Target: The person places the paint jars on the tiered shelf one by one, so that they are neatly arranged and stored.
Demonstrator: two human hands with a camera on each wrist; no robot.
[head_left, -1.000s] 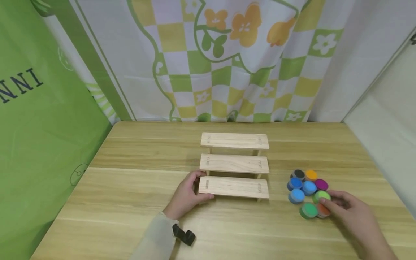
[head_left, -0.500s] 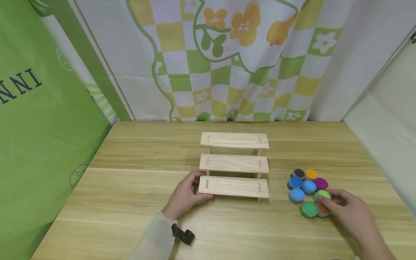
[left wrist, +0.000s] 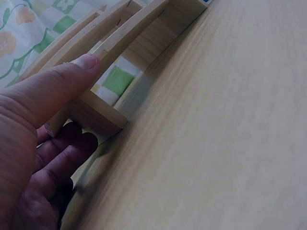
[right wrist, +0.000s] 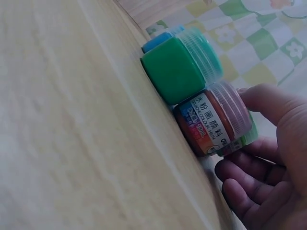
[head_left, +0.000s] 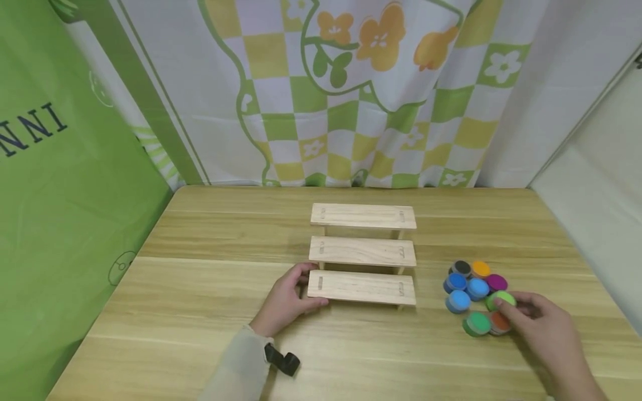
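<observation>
Slightly rightward since the earlier frame, the light green pot (head_left: 505, 297) has shifted with the right hand (head_left: 548, 329), which pinches it between thumb and fingers at the cluster's right side. Nearest, the left sleeve (head_left: 238, 365) and a black strap (head_left: 283, 361) cross the worktop (head_left: 376, 356). Then come the green pot (head_left: 477, 323) and the red-brown pot (head_left: 499, 323), touching, just in front of the light green one. The left hand (head_left: 283, 303) grips the left end of the front plank (head_left: 361, 287), thumb at its near edge, fingers behind. Open worktop keeps the planks' right ends well apart from the pots. Farther back, three blue pots (head_left: 478, 288), a purple pot (head_left: 497, 282), a black pot (head_left: 461, 269) and an orange pot (head_left: 481, 269) crowd together. Narrow gaps part the front plank, middle plank (head_left: 362, 251) and back plank (head_left: 363, 215); beyond, worktop runs to its far edge, against the curtain (head_left: 381, 139).
</observation>
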